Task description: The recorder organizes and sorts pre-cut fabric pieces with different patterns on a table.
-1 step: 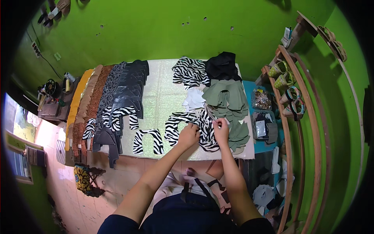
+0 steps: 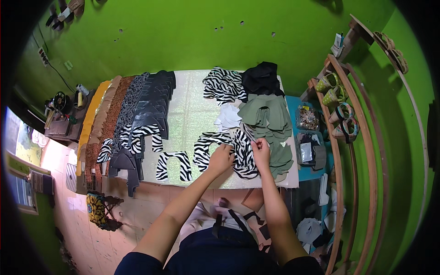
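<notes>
Zebra-print cut pieces (image 2: pixel 245 162) lie in a loose pile near the front right of the table. My left hand (image 2: pixel 221 159) rests on the left part of this pile, its fingers curled down and pressed together on a curved zebra-print piece (image 2: pixel 200 153). At the pile's right edge my right hand (image 2: pixel 261 153) is closed in a pinch, thumb against fingers, at the rim of a zebra-print piece; the fingertips partly hide what they grip. Olive-green cut pieces (image 2: pixel 280 158) lie just right of that hand. An arch-shaped zebra-print piece (image 2: pixel 185 164) lies apart on the left.
Overlapping rows of grey (image 2: pixel 153 103), patterned and yellow pieces (image 2: pixel 94 107) cover the table's left side. White pieces (image 2: pixel 228 117), black pieces (image 2: pixel 260 78) and another zebra-print stack (image 2: pixel 223 85) lie farther back. A wooden rack (image 2: pixel 362 151) with sandals (image 2: pixel 336 95) stands right. A stool (image 2: pixel 96 211) is lower left.
Almost nothing differs. The fingers of my right hand have shifted very slightly at the edge of the zebra-print pile; my left hand stays in place.
</notes>
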Demonstrator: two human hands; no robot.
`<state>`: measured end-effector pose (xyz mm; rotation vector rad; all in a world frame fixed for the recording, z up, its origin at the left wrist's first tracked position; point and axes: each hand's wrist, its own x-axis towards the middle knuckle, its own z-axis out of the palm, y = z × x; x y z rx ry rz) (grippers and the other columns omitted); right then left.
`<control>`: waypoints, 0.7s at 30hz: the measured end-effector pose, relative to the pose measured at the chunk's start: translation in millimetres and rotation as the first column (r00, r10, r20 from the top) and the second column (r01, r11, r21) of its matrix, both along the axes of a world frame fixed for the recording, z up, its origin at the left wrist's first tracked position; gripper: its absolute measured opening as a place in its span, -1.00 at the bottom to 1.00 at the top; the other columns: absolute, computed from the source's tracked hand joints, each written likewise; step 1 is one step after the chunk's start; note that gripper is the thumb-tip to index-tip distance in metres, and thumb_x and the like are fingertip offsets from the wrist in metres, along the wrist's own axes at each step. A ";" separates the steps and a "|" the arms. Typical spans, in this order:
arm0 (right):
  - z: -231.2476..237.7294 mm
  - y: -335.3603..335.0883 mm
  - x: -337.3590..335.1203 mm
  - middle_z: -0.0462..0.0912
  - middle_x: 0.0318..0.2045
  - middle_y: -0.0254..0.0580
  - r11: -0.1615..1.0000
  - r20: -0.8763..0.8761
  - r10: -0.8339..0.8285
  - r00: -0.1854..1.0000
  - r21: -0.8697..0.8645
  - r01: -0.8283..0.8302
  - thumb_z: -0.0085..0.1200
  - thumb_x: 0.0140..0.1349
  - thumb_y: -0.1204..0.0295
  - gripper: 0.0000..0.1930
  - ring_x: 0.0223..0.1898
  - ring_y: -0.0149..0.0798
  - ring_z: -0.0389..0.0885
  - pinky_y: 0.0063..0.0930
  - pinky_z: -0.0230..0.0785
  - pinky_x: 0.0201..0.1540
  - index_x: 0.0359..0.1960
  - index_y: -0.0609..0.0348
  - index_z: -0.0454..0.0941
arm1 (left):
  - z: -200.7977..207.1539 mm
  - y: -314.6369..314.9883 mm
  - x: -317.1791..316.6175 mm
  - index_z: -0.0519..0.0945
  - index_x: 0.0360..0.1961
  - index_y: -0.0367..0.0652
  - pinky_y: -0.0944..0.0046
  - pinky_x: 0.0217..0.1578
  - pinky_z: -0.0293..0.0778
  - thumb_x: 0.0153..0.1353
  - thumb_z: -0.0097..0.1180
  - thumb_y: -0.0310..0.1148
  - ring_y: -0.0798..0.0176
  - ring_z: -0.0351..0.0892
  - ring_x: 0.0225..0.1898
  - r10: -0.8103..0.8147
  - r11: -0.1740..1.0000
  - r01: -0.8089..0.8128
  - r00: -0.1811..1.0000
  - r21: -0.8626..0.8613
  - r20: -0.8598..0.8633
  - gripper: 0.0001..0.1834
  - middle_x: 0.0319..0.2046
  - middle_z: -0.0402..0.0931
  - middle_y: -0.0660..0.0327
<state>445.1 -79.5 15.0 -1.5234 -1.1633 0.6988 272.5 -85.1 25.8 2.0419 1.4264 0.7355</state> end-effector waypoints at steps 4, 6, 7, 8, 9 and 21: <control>5.1 7.6 -6.1 0.50 -0.51 -0.26 0.970 -0.091 0.238 0.967 -0.028 -0.241 0.11 0.08 0.48 -0.79 -0.51 -0.48 0.42 -0.62 0.29 -0.42 -0.27 0.29 0.41 | 13.8 9.8 -14.7 0.28 0.00 -0.30 0.20 -0.16 0.39 0.06 0.09 -0.32 0.01 0.42 -0.20 0.088 0.983 -0.119 0.974 0.143 0.207 -0.51 -0.15 0.31 -0.03; 1.9 8.8 -18.4 0.53 -0.50 -0.22 0.946 0.085 0.323 0.942 -0.058 -0.319 0.12 0.08 0.44 -0.73 -0.52 -0.45 0.42 -0.58 0.30 -0.43 -0.20 0.27 0.43 | 23.2 10.3 -25.3 0.25 0.05 -0.30 0.23 -0.19 0.40 0.06 0.14 -0.33 0.08 0.44 -0.22 0.151 0.988 -0.156 0.951 -0.003 0.268 -0.44 -0.10 0.28 -0.04; 1.9 10.5 -28.3 0.53 -0.51 -0.19 0.934 0.085 0.352 0.932 -0.099 -0.344 0.11 0.09 0.42 -0.74 -0.53 -0.43 0.43 -0.56 0.31 -0.43 -0.19 0.25 0.44 | 21.7 11.6 -35.4 0.28 0.03 -0.29 0.23 -0.20 0.40 0.04 0.13 -0.35 0.08 0.43 -0.23 0.165 0.986 -0.153 0.943 -0.062 0.290 -0.47 -0.12 0.30 -0.05; 1.7 11.9 -39.1 0.53 -0.53 -0.17 0.920 0.084 0.380 0.921 -0.139 -0.367 0.10 0.09 0.40 -0.74 -0.53 -0.41 0.43 -0.54 0.31 -0.43 -0.19 0.23 0.45 | 20.2 12.9 -47.8 0.32 0.00 -0.28 0.23 -0.21 0.39 0.03 0.13 -0.37 0.07 0.42 -0.24 0.178 0.982 -0.147 0.933 -0.121 0.311 -0.51 -0.14 0.31 -0.07; 0.7 12.1 -52.9 0.54 -0.52 -0.14 0.920 0.095 0.389 0.916 -0.094 -0.381 0.08 0.12 0.38 -0.74 -0.54 -0.40 0.42 -0.53 0.30 -0.43 -0.18 0.21 0.44 | 18.7 12.6 -61.7 0.41 -0.10 -0.32 0.25 -0.26 0.39 0.03 0.13 -0.39 0.09 0.45 -0.33 0.220 0.969 -0.182 0.943 -0.167 0.248 -0.61 -0.25 0.39 -0.05; 2.4 -1.0 -206.1 0.55 -0.30 0.12 0.827 0.254 0.530 0.809 -0.366 -0.427 0.08 0.02 0.46 -0.66 -0.22 0.06 0.52 -0.20 0.35 -0.19 -0.12 0.17 0.38 | -17.7 -16.5 -216.2 0.50 -0.26 -0.31 0.23 -0.43 0.39 0.03 0.13 -0.37 0.10 0.50 -0.51 0.288 0.948 -0.283 0.958 -0.147 0.013 -0.73 -0.53 0.51 0.03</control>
